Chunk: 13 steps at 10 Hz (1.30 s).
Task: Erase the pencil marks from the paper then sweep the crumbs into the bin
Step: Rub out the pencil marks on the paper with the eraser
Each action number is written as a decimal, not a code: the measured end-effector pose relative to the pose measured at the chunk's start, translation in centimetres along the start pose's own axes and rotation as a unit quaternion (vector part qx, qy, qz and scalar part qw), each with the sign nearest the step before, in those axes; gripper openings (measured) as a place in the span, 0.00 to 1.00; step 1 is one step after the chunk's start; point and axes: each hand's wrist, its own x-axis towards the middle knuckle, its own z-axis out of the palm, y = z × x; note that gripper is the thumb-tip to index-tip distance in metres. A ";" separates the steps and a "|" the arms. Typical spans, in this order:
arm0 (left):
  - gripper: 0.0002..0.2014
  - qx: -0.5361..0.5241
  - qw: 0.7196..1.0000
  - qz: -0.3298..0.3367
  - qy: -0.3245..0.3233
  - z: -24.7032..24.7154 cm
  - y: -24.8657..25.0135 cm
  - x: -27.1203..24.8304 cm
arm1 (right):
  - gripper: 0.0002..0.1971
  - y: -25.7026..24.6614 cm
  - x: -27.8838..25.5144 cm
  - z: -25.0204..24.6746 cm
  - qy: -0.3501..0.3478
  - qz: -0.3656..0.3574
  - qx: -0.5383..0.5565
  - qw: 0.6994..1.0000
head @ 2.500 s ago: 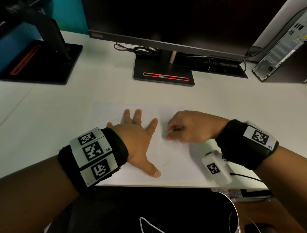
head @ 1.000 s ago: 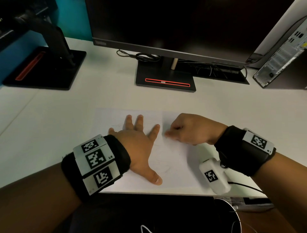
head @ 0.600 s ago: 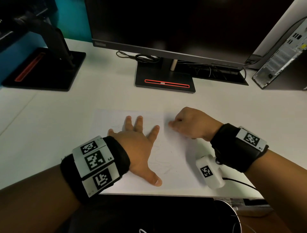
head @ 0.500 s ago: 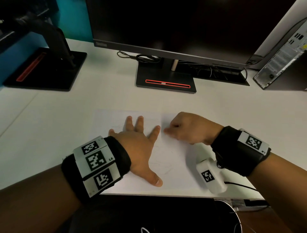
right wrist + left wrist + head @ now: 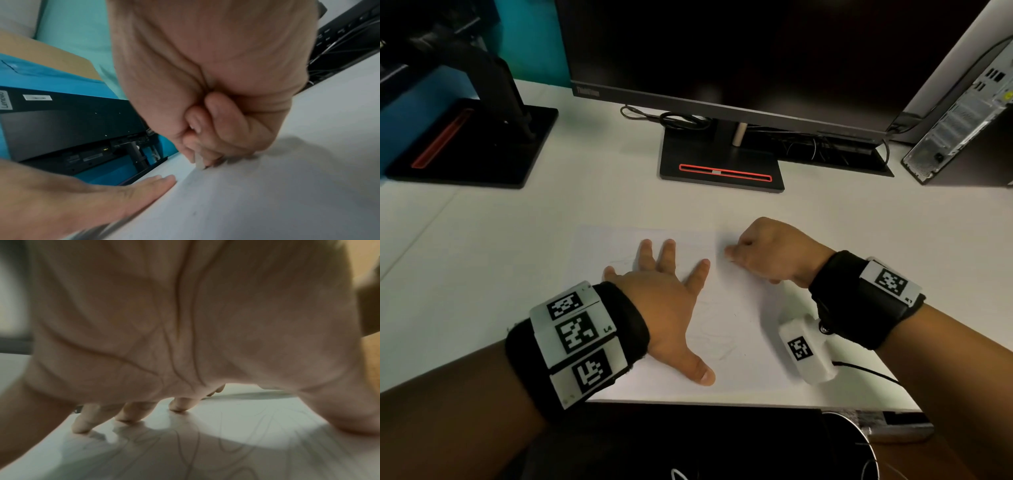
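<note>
A white sheet of paper with faint pencil scribbles lies on the white desk near its front edge. My left hand lies flat on the paper's left half, fingers spread and straight, pressing it down. My right hand is curled near the sheet's far right part, pinching a small pale eraser whose tip touches the paper. In the right wrist view the left hand's fingers lie just left of the eraser. No bin shows in any view.
A monitor on a black stand rises behind the paper, with cables beside it. A second black stand is at the far left, a computer tower at the far right. A dark chair seat sits below the desk edge.
My right hand has rubbed the eraser back and forth over the paper's far right part, ending slightly farther away. The left hand has stayed flat on the sheet.
</note>
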 end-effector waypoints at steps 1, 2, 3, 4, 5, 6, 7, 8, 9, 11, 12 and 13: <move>0.73 -0.001 1.000 0.001 0.001 0.0 0.0 0.0 | 0.22 -0.2 -0.3 0.3 -0.065 -0.013 0.009 0.998; 0.74 0.001 1.000 -0.002 0.000 0.0 0.1 0.0 | 0.22 0.2 0.1 -0.1 -0.025 0.011 0.020 0.999; 0.73 0.001 1.000 -0.002 -0.001 -0.1 0.1 -0.1 | 0.22 0.1 0.3 -0.1 0.005 0.008 0.002 1.000; 0.73 0.000 1.000 0.000 -0.003 -0.1 0.0 -0.1 | 0.21 -0.2 0.0 0.0 -0.059 0.000 0.018 0.998; 0.73 -0.003 1.000 0.001 -0.003 -0.1 0.0 -0.1 | 0.22 0.5 0.8 -0.6 0.015 0.037 -0.001 0.999; 0.73 -0.001 1.000 0.001 -0.003 -0.1 0.0 -0.1 | 0.20 0.5 0.7 -0.6 -0.002 0.033 0.005 0.999; 0.73 0.002 1.000 0.000 -0.003 -0.1 0.0 -0.1 | 0.19 0.5 0.3 -0.4 -0.048 0.032 0.037 0.998; 0.73 0.003 1.000 0.000 -0.002 -0.1 0.0 0.0 | 0.20 0.9 0.9 -0.8 0.021 0.050 0.014 0.998; 0.73 0.000 1.000 -0.001 -0.005 -0.1 0.0 -0.1 | 0.19 0.5 0.8 -0.3 -0.015 0.033 0.023 0.999; 0.73 0.004 1.000 0.000 -0.002 -0.1 0.1 -0.1 | 0.21 0.0 1.3 -0.7 0.025 0.045 0.005 0.999; 0.73 0.002 1.000 0.000 -0.003 -0.1 0.0 -0.1 | 0.21 -0.4 1.0 -0.2 -0.037 0.012 0.026 0.999; 0.73 0.003 1.000 0.000 -0.002 -0.1 0.0 0.0 | 0.22 -0.4 1.3 -0.4 -0.022 0.030 0.030 0.999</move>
